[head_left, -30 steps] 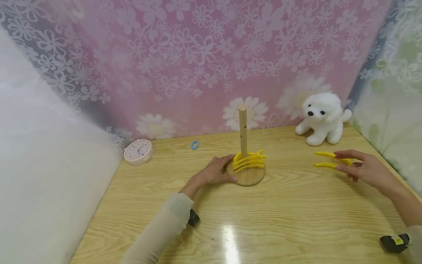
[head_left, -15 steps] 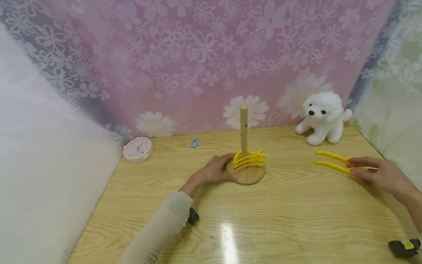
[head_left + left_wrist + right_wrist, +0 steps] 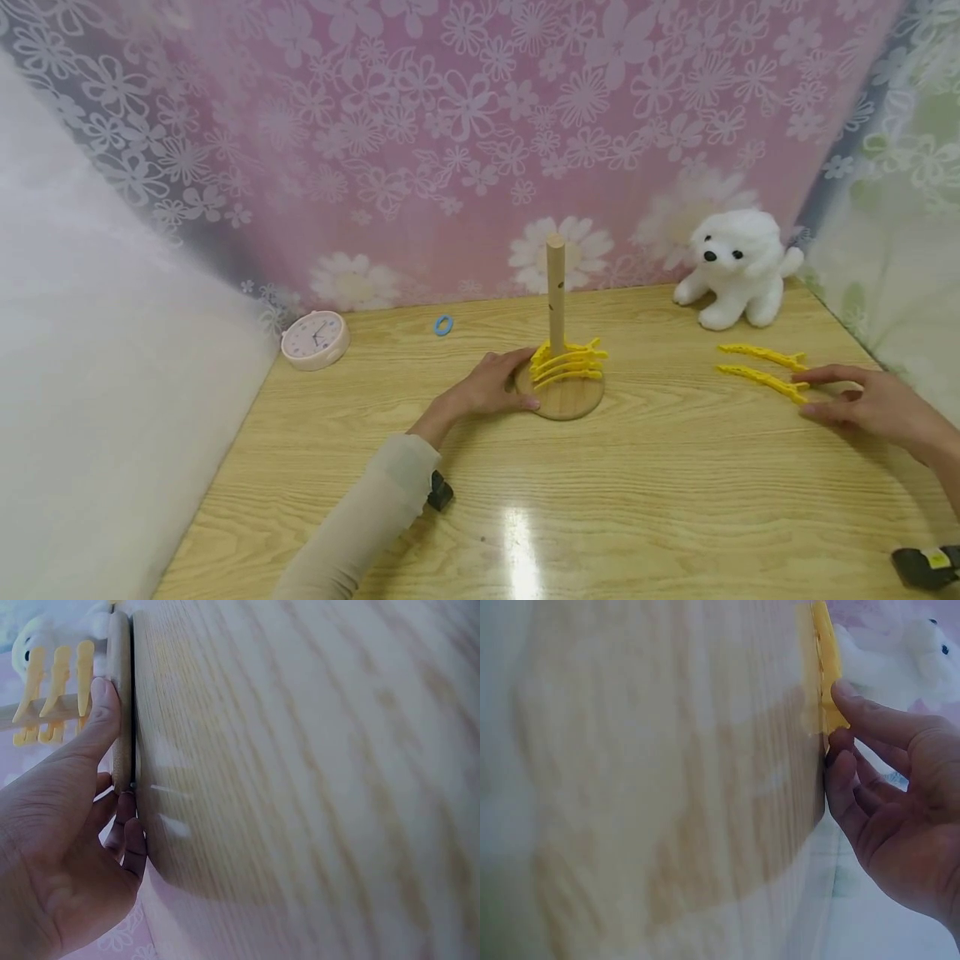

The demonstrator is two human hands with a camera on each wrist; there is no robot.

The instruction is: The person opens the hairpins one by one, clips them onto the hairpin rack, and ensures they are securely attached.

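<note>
A wooden stand has a round base [image 3: 572, 406] and an upright post [image 3: 555, 287]. Several yellow hair clips [image 3: 567, 364] sit across the lower post, and the left wrist view shows them [image 3: 61, 682] along it. My left hand [image 3: 491, 387] grips the left edge of the base, thumb on top and the other fingers at the rim. To the right, two more yellow hair clips lie side by side on the table. The farther clip [image 3: 761, 356] is untouched. At the tail of the nearer clip [image 3: 757, 377], my right hand [image 3: 873, 404] pinches it between thumb and fingers.
A pink alarm clock [image 3: 316, 340] stands at the back left, with a small blue ring [image 3: 443, 325] farther right. A white plush dog [image 3: 735, 267] sits at the back right. Patterned cloth walls border the wooden table [image 3: 622, 508].
My right hand has slid right, from over both clips to the tail of the nearer one. The clips have stayed nearly in place. My left hand remains on the base.
</note>
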